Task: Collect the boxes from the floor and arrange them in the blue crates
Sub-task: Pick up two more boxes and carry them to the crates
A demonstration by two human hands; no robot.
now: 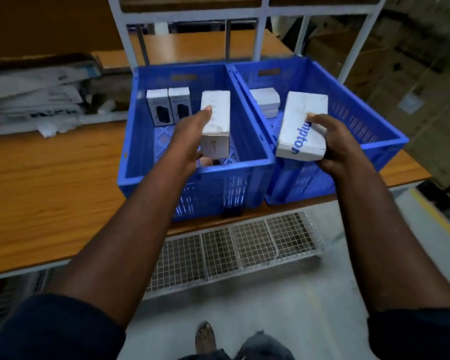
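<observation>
Gripping a tall white box (215, 118) in your left hand (190, 144), you've got your thumb along its top face and your fingers wrapped underneath, and the box sits over the middle of the left blue crate (244, 165), long side running front to back. Your right hand (333, 144) is clamped round a second white box with blue lettering (302, 126), thumb on top and fingers curled under its near end. That one is tilted, hanging over the front left corner of the right blue crate (390, 136).

Look inside the left crate: two white boxes with a dark picture (168, 107) stand upright, side by side and touching, against the far left corner. In the right crate, a small stack of plain white boxes (265, 102) lies in the far left corner.

Both crates stand touching each other near the front edge of the wooden table (49, 190), towards its right end. A pile of white bags and papers (36, 94) lies at the back left of the table. Below the front edge there's a wire rack (244, 248) on the grey floor (270, 307), and your foot (205, 339) shows at the bottom. Cardboard cartons (400, 74) are stacked off to the right, blurred.
</observation>
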